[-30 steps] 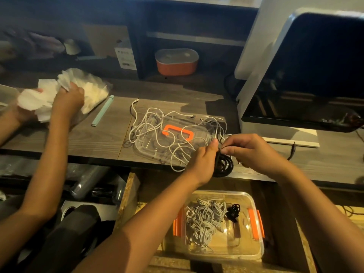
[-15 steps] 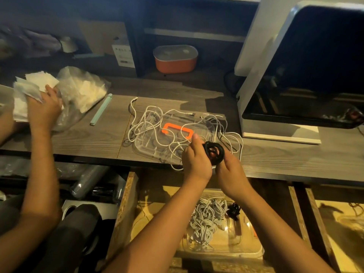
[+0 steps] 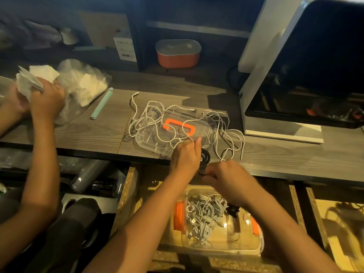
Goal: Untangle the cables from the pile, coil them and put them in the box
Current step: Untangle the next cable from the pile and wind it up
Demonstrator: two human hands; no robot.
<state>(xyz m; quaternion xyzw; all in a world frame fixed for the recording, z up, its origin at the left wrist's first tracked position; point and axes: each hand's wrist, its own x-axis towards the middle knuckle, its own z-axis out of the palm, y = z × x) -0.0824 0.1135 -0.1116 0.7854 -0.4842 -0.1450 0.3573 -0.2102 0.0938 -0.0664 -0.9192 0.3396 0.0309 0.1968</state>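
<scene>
1. Grey wood-grain table (image 3: 94, 133), front edge at 6 o'clock.
2. At its middle, a clear lid (image 3: 153, 146) with an orange handle lies flat.
3. Loose white cables (image 3: 145, 115) sprawl over the lid and spill onto the wood toward 3 o'clock.
4. At 9 o'clock, a plastic bag (image 3: 82, 85) of white paper; just beside it, a pale green stick (image 3: 101, 104).
5. At 2 o'clock, a white machine (image 3: 281, 133).

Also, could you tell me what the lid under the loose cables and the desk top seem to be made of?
The lid looks like clear glossy plastic: the grain beneath shows through it, and its handle is opaque orange. The desk top looks like matt grey wood-grain laminate, possibly veneer: printed-looking streaks, hardly any shine.
</scene>
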